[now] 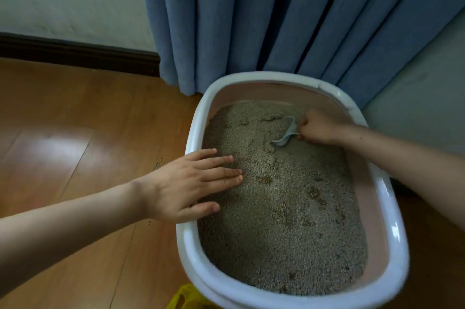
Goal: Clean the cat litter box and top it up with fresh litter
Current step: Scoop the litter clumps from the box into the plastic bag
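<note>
the right hand point(317, 127) has its fingers curled tight around the handle of a pale blue scoop point(286, 133), whose bowl digs into the litter point(281, 208) at the far right of the litter box point(193, 132). the left hand point(187, 184) lies flat over the box's left rim, fingers straight and slightly spread above the litter. blue curtain point(276, 19) hangs just behind the box; stray grains point(158, 162) dot the wooden floor point(75, 120) left of it. no writing is readable.
</note>
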`<state>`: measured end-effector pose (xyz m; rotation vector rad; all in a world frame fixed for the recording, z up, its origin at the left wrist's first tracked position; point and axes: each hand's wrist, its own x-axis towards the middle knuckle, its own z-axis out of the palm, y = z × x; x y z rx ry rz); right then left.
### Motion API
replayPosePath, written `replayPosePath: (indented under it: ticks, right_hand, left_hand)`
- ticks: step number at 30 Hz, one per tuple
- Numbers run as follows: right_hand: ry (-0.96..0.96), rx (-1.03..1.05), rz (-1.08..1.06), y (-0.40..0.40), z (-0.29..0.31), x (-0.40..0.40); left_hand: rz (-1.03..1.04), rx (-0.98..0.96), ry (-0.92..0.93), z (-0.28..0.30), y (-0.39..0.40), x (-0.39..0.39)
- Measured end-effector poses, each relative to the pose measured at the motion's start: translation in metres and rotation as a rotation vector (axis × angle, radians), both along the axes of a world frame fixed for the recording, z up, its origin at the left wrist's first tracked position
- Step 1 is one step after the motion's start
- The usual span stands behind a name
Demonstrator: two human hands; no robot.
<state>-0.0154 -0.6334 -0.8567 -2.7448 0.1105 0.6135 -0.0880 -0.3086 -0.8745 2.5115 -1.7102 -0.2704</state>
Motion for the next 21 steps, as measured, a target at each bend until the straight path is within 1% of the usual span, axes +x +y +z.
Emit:
replayPosePath:
  ticks: [2, 4, 6, 8, 9, 10, 11, 13, 14, 15, 17, 18, 21]
  right_hand:
    - [-0.076, 0.11, -0.002, 0.013, -0.013, -0.006]
    - [-0.145, 0.161, 0.02, 0.022, -0.022, -0.015]
    - [-0.24, 0.128, 0.099, 0.021, -0.022, -0.026]
    - [-0.399, 0.048, 0.293, 0.012, -0.014, -0.037]
    - [-0.471, -0.02, 0.429, 0.006, -0.011, -0.041]
    - [-0.528, -0.079, 0.542, 0.001, -0.006, -0.043]
    - [-0.557, -0.128, 0.603, -0.003, -0.001, -0.045]
    - [-0.588, -0.213, 0.613, -0.008, 0.013, -0.047]
    - [-0.621, -0.278, 0.567, -0.009, 0.022, -0.045]
    - [-0.641, -0.361, 0.52, -0.009, 0.029, -0.042]
    - [-0.63, -0.509, 0.44, -0.004, 0.038, -0.033]
    - [-0.62, -0.555, 0.429, 0.0, 0.041, -0.026]
    - [-0.539, -0.582, 0.516, 0.026, 0.044, -0.009]
  left_hand:
    - [-0.002, -0.003, -0.001, 0.0, 0.001, 0.0]
    - [0.001, 0.003, -0.004, 0.0, 0.001, 0.001]
    - [0.003, -0.011, -0.007, 0.0, 0.001, 0.001]
    - [0.043, -0.076, 0.02, 0.001, 0.001, -0.003]
    - [0.107, -0.134, 0.042, 0.002, 0.001, -0.006]
    - [0.212, -0.21, 0.053, 0.002, 0.001, -0.009]
    - [0.354, -0.289, 0.05, 0.002, 0.0, -0.013]
    - [0.669, -0.389, 0.081, 0.004, -0.004, -0.021]
    - [0.793, -0.403, 0.14, 0.005, -0.007, -0.025]
    - [0.875, -0.407, 0.214, 0.004, -0.011, -0.029]
    - [0.945, -0.415, 0.325, 0.0, -0.019, -0.036]
    - [0.961, -0.431, 0.345, -0.003, -0.024, -0.038]
    - [0.978, -0.459, 0.333, -0.011, -0.031, -0.04]
